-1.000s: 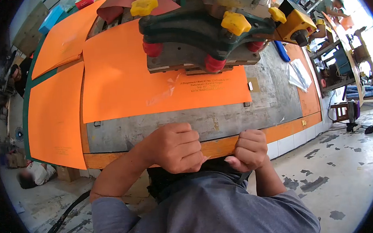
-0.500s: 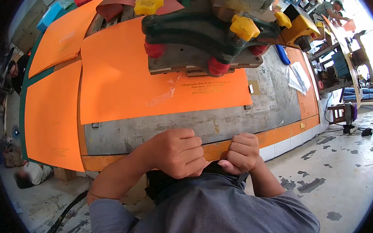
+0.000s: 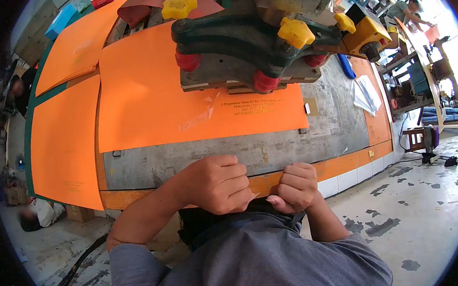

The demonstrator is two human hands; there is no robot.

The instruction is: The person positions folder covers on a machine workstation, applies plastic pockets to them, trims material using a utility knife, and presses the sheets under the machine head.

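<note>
My left hand (image 3: 215,186) is closed in a fist just above the table's wooden front edge (image 3: 335,165). Beside it, a short gap to the right, my right hand (image 3: 294,187) is also curled shut, thumb side toward the left. No object shows in either fist, though the palms face away from view. Beyond them, a large orange sheet (image 3: 148,111) with printed lines of text lies on the grey metal plate (image 3: 188,158). Over the sheet's right part stands a dark green press head (image 3: 227,35) with yellow knobs and red feet.
Two more stacks of orange sheets, one upper (image 3: 79,44) and one lower (image 3: 64,148), lie on the left. A yellow control box (image 3: 369,35) sits at the press's right. Clear plastic (image 3: 366,97) rests on the right side. Other people are in the background.
The press head has shifted slightly to the left in view. My left hand has risen a little; the right hand and the orange sheets are nearly unchanged.
</note>
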